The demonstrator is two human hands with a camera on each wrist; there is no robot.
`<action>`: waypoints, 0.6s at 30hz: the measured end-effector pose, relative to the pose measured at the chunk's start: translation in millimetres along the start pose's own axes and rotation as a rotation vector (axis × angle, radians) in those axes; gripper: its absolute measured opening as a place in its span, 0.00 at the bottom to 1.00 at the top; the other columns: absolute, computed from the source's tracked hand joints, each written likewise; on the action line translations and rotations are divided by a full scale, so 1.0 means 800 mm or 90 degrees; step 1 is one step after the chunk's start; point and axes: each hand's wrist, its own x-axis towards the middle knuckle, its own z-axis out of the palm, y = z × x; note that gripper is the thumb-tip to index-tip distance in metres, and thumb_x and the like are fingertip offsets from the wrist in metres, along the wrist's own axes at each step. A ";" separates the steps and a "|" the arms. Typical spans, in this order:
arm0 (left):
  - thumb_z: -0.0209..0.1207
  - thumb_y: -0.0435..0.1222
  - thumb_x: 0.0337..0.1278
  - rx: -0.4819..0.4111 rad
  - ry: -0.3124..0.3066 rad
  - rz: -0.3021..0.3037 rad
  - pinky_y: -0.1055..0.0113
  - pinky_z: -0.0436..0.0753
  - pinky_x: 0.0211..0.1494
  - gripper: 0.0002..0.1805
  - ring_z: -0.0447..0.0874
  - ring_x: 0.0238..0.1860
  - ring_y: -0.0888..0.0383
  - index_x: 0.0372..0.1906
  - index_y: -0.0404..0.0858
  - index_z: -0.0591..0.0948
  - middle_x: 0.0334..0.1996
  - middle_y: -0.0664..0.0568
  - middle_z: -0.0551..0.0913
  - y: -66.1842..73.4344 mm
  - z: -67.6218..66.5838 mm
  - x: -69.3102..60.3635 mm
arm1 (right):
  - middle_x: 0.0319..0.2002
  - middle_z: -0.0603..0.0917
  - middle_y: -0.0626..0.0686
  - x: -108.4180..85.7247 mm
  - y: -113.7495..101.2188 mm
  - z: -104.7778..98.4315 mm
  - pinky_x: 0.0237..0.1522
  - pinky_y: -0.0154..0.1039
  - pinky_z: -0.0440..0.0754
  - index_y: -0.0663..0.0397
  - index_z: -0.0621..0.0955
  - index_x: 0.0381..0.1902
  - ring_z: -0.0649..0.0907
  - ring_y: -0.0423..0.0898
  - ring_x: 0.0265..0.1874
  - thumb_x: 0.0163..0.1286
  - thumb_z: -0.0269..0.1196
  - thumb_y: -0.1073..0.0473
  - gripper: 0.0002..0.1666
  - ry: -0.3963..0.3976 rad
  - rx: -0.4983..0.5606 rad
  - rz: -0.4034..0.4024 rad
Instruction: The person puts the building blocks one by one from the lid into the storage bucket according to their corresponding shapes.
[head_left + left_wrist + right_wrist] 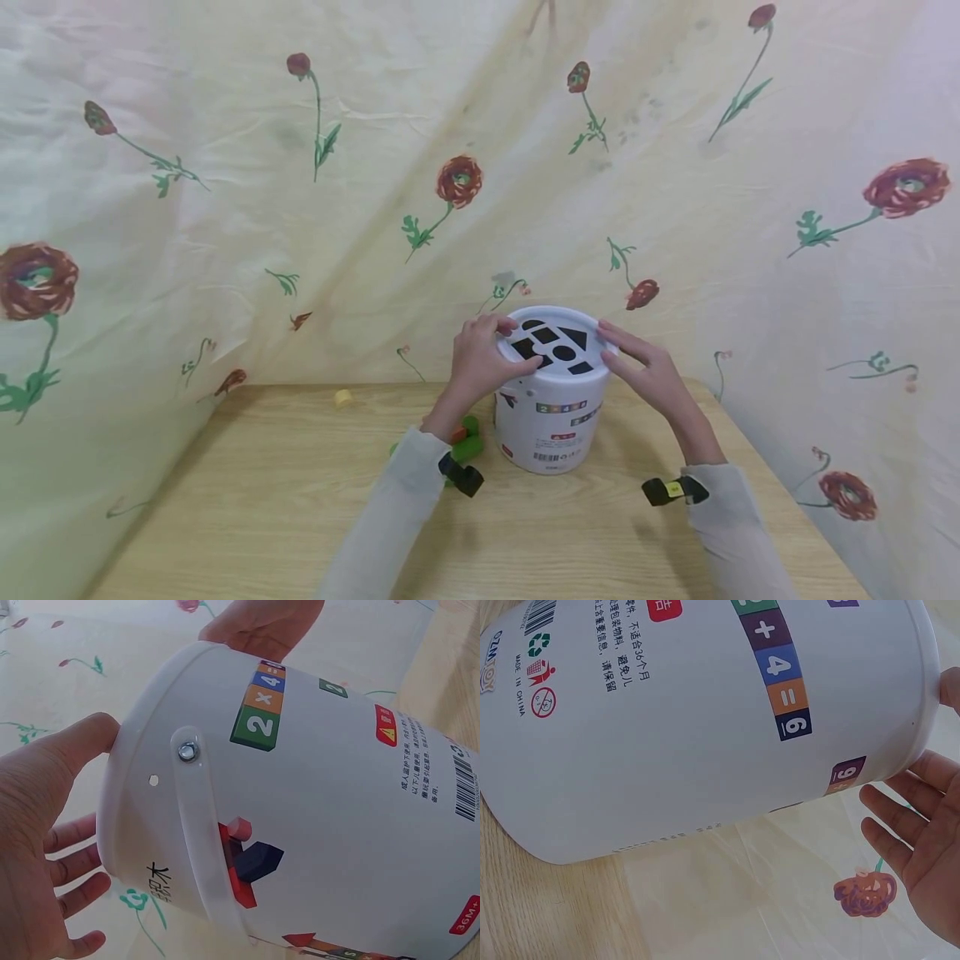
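A white toy-block bucket (551, 433) with printed number blocks stands upright on the table. On its top sits a white lid (583, 323) with black shape-cut holes. My left hand (480, 350) holds the left side of the lid's rim, its thumb reaching over the front edge. On the opposite side my right hand (648, 367) holds the rim between thumb and fingers. In the left wrist view, a pale strap handle (199, 825) is bolted to the bucket's side. The right fingertips (881, 796) touch the bucket near its rim.
Green blocks (468, 448) and a red-orange block (457, 434) lie left of the bucket, partly behind the left forearm. A small yellow block (342, 397) lies near the back edge of the wooden table (262, 483). Flowered cloth (360, 208) hangs behind and at both sides.
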 end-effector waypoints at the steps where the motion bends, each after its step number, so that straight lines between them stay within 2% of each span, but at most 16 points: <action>1: 0.74 0.55 0.47 0.003 0.001 -0.001 0.57 0.76 0.52 0.32 0.70 0.54 0.52 0.56 0.45 0.80 0.53 0.52 0.82 0.000 0.000 0.000 | 0.76 0.68 0.51 0.000 0.000 0.000 0.72 0.68 0.62 0.46 0.74 0.72 0.65 0.60 0.77 0.75 0.62 0.51 0.29 0.000 0.000 0.001; 8: 0.75 0.54 0.46 -0.021 0.001 -0.013 0.53 0.77 0.54 0.34 0.71 0.56 0.51 0.58 0.46 0.80 0.54 0.53 0.81 -0.004 -0.006 -0.003 | 0.76 0.68 0.52 0.000 -0.002 -0.001 0.73 0.67 0.62 0.46 0.74 0.72 0.65 0.60 0.77 0.75 0.62 0.50 0.29 -0.001 -0.003 -0.001; 14: 0.75 0.52 0.46 -0.054 0.018 0.016 0.51 0.76 0.57 0.34 0.72 0.56 0.52 0.60 0.45 0.80 0.53 0.52 0.81 -0.017 -0.013 -0.007 | 0.76 0.68 0.51 -0.001 -0.002 -0.001 0.73 0.67 0.62 0.46 0.74 0.72 0.65 0.59 0.77 0.75 0.62 0.50 0.30 0.000 -0.004 0.005; 18: 0.75 0.52 0.47 -0.066 0.033 0.016 0.52 0.77 0.55 0.34 0.73 0.56 0.52 0.60 0.45 0.80 0.52 0.52 0.81 -0.029 -0.017 -0.011 | 0.77 0.68 0.51 -0.001 -0.003 0.000 0.72 0.67 0.63 0.46 0.74 0.72 0.65 0.60 0.77 0.75 0.62 0.50 0.30 -0.001 -0.004 0.004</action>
